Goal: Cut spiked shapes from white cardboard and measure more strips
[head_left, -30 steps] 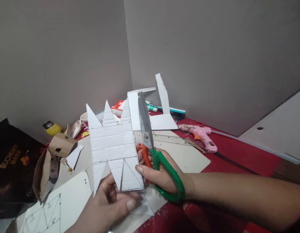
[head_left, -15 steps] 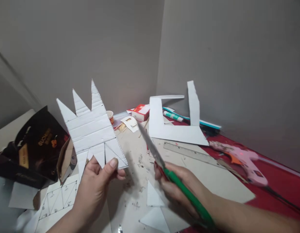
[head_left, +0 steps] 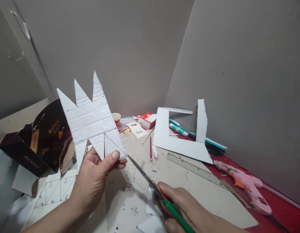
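Cardboard cutout sits upright in my left hand, thumb across its lower front edge and the other fingers behind, pinched tight on the bottom part. It is white and corrugated, with three spikes on top and cut notches plus pencil lines at the bottom, raised clear of the table.

My right hand is low at the frame bottom, fingers clenched round the green handles of the scissors. Blades look closed together and point up-left toward the cutout's lower right corner, tip just beside it; I cannot tell whether it touches.

Under the right hand lie small white triangle offcuts on the table, with cardboard crumbs around. A sheet with drawn triangles lies below my left wrist.

Further back: an angular white cardboard remnant propped up near the wall, metal ruler flat just in front of it, pink glue gun on the red cloth at right. Dark box at left behind the cutout, small paper cup and a red-white box near the wall corner, and a red pencil lying near the middle.
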`<state>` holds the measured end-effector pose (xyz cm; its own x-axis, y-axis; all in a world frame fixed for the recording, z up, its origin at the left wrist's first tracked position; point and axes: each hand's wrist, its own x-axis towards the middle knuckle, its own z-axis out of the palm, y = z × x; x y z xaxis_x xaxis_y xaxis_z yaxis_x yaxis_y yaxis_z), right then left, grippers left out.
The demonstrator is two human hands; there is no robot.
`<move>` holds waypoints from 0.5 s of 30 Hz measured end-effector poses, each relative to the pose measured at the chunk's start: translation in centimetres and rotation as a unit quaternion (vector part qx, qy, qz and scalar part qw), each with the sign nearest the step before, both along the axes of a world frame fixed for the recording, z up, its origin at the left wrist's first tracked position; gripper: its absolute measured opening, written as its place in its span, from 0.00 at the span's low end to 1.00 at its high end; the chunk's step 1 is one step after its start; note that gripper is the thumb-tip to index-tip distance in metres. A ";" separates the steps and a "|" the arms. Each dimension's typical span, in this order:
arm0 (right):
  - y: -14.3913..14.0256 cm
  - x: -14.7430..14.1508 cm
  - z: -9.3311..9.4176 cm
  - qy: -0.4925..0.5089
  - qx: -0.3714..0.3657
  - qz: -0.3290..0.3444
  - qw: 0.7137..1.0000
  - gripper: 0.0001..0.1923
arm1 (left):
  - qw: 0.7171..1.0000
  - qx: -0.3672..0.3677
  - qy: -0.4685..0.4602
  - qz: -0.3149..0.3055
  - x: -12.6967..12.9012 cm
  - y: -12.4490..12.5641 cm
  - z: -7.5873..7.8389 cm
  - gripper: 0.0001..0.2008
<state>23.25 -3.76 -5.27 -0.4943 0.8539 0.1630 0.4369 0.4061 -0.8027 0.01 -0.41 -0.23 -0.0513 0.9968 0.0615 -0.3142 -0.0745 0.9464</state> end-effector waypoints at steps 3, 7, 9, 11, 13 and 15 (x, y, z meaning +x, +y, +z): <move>-0.4 0.0 -0.2 0.013 -0.021 -0.015 1.000 0.15 | 1.000 -0.010 0.002 -0.008 0.2 0.0 -0.3 0.13; -0.8 -0.1 -0.3 0.017 -0.039 -0.015 0.999 0.16 | 1.000 -0.019 -0.004 -0.013 0.5 -0.1 -0.7 0.12; -1.0 -0.1 -0.5 0.016 -0.041 -0.019 0.999 0.16 | 1.000 -0.015 -0.008 -0.016 0.6 -0.1 -0.9 0.12; -0.9 -0.1 -0.6 0.014 -0.041 -0.025 0.999 0.16 | 1.000 -0.012 -0.011 -0.021 0.6 -0.1 -1.0 0.13; -0.8 0.1 -0.6 0.012 -0.049 -0.015 0.999 0.17 | 1.000 -0.013 -0.011 -0.026 0.6 -0.2 -1.1 0.13; -0.5 0.2 -0.6 0.012 -0.061 0.012 0.998 0.18 | 0.999 -0.018 -0.011 -0.027 0.7 -0.2 -1.1 0.14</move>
<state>23.42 -4.23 -5.82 -0.5118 0.8563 0.0694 0.4088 0.3138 -0.8569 0.71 -0.65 -1.37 0.0021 0.9997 0.0246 -0.3378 -0.0224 0.9409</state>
